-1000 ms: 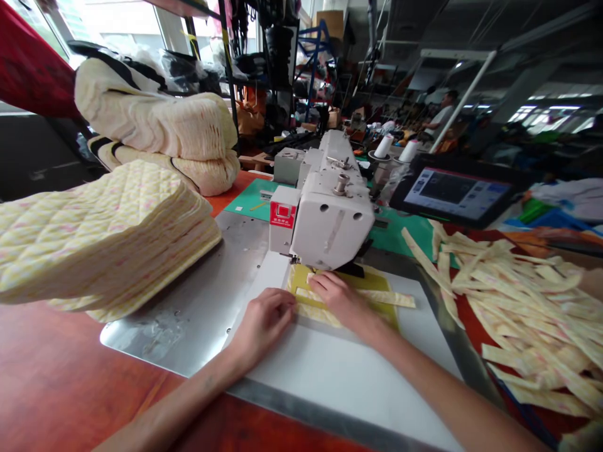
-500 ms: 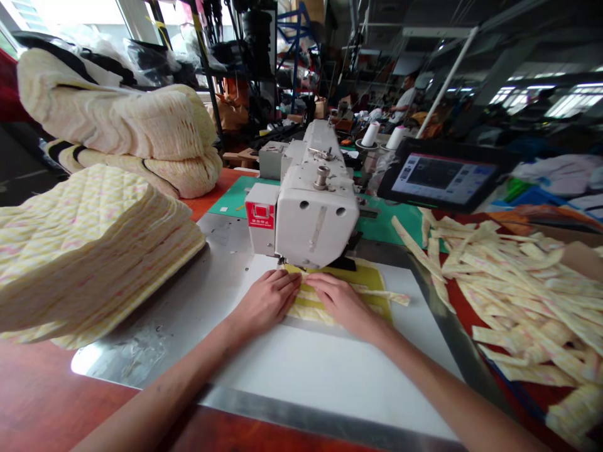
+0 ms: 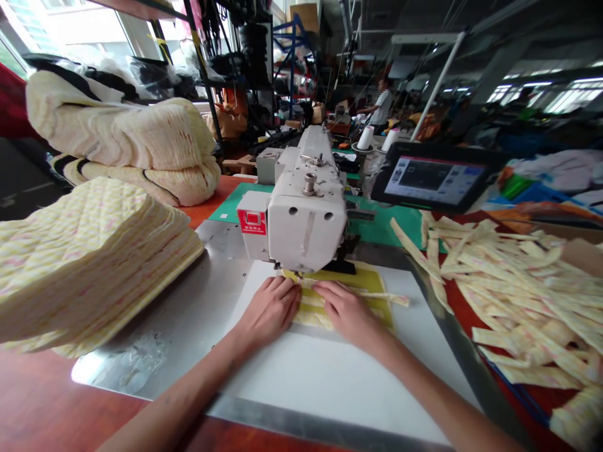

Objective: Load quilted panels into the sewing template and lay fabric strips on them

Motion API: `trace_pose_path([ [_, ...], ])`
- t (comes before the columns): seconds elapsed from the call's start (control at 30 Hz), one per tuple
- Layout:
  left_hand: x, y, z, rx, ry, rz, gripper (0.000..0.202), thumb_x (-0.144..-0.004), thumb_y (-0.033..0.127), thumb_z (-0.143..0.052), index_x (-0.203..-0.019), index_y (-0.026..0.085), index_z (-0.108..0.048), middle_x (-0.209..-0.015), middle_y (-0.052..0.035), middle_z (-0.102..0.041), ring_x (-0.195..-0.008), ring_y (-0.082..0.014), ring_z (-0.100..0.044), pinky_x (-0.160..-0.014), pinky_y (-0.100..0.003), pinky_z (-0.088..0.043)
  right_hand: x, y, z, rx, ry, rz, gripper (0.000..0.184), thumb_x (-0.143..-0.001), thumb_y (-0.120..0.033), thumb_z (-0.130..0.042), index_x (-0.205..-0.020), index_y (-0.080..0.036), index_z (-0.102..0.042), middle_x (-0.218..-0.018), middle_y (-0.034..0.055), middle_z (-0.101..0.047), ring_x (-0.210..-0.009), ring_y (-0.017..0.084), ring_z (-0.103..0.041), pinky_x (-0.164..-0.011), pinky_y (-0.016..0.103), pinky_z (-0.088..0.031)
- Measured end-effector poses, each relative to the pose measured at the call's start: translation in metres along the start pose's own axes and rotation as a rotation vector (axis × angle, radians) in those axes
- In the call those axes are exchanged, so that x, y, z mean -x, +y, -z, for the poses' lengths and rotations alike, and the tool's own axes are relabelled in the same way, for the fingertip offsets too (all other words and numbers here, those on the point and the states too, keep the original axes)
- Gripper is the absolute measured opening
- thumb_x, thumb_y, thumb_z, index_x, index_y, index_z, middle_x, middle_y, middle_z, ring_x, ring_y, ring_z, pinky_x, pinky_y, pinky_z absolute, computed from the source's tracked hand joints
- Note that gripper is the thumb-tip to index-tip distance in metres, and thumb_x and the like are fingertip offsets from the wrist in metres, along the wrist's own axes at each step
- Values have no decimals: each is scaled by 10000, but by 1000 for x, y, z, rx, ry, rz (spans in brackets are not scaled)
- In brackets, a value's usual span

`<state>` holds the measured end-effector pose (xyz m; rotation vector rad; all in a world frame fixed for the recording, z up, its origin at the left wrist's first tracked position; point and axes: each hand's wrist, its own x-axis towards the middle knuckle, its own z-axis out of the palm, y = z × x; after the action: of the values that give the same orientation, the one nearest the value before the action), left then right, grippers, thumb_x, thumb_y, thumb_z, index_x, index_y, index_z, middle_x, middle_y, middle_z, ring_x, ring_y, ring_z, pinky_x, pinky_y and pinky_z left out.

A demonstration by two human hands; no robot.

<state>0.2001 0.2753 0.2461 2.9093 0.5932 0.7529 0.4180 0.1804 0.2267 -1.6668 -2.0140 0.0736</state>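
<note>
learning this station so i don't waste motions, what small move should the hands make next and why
Probably press the strip flat with the right hand: its fingertips rest there, the left hand is by the strip's left end, and the right end runs past the yellow sheet.

One head-worn view, near — facing forward and down onto left hand [image 3: 271, 309] and right hand [image 3: 349, 311].

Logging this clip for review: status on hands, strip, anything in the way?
Left hand beside near machine, right hand on fabric strip. Strip across yellow-green panel, right end past its edge. Sewing-machine head close beyond both hands.
</note>
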Motion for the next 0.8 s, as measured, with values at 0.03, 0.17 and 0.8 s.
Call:
trace_pose_path([
  [0.03,-1,1,-1,0,8,-7,261,-1044,221,-438,-1116,142,-676,-1004,-101,-659,-899,-231,-575,-800,-383,-468,2,2,0,-4,1,-4,470,-967,-144,-387,-1352,-256,-632,-1363,30,-599,-1274,93,-585,-1163,282,-540],
  [0.17,-6,0,-6,-19,30,-27,288,-1050,236,-423,-934,149,-672,-891,-80,-630,-806,-212,-563,-723,-368,-429,4,9,1,-15,-19,-27,501,-974,-154,-373,-1416,-266,-580,-1435,17,-550,-1336,90,-554,-1207,289,-512],
  [0.8,21,-40,-12,68,171,-92,307,-1030,405,-510,-1102,195,-721,-934,-50,-728,-782,-179,-682,-701,-300,-525,-9,-8,-7,-175,-35,-88,465,-961,-218,-428,-1386,-211,-616,-1435,-17,-562,-1348,61,-551,-1250,172,-423],
])
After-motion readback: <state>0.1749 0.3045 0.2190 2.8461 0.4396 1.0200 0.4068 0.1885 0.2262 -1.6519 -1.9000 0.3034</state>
